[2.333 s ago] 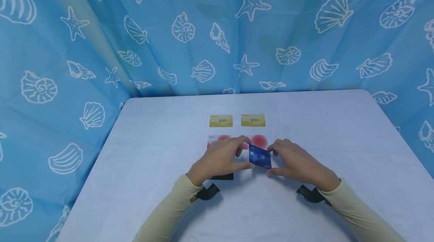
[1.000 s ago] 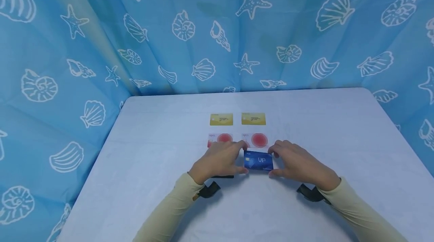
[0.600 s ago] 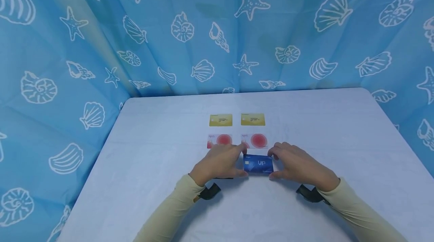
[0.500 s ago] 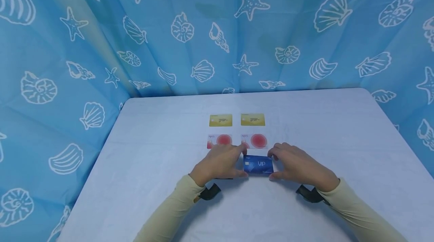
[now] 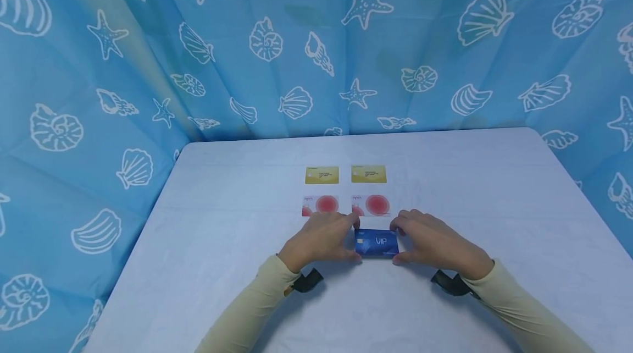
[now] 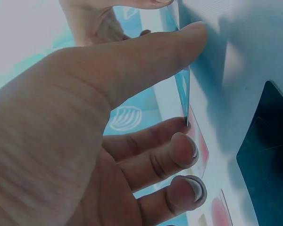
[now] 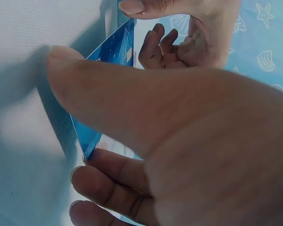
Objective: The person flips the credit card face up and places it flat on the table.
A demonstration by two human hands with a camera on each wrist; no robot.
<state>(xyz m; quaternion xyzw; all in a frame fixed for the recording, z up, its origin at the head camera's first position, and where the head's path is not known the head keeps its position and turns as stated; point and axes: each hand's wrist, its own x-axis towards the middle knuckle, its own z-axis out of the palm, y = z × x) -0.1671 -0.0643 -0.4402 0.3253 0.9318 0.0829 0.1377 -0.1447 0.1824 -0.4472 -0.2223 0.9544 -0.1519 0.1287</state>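
Observation:
A blue card with "VIP" printed on it (image 5: 377, 243) is held between both hands, just over the table. My left hand (image 5: 321, 237) pinches its left end between thumb and fingertips. The right hand (image 5: 430, 240) does the same at the other end. In the left wrist view the blue card (image 6: 183, 89) appears nearly edge-on, its shadow beside it on the cloth. The right wrist view shows the printed face of the card (image 7: 115, 54). A dark card (image 6: 269, 155) lies by the left hand, covered by that hand in the head view.
Two white-and-red cards, a left one (image 5: 320, 205) and a right one (image 5: 371, 205), lie side by side beyond the hands. Behind them are two gold cards, one left (image 5: 322, 175) and one right (image 5: 368, 174). A white cloth covers the table (image 5: 222, 221); a blue shell-patterned curtain (image 5: 296, 56) hangs behind.
The blue card was tilted and higher between the hands; it has levelled out and come down toward the near side. Both hands have sunk with it, the left covering the dark card.

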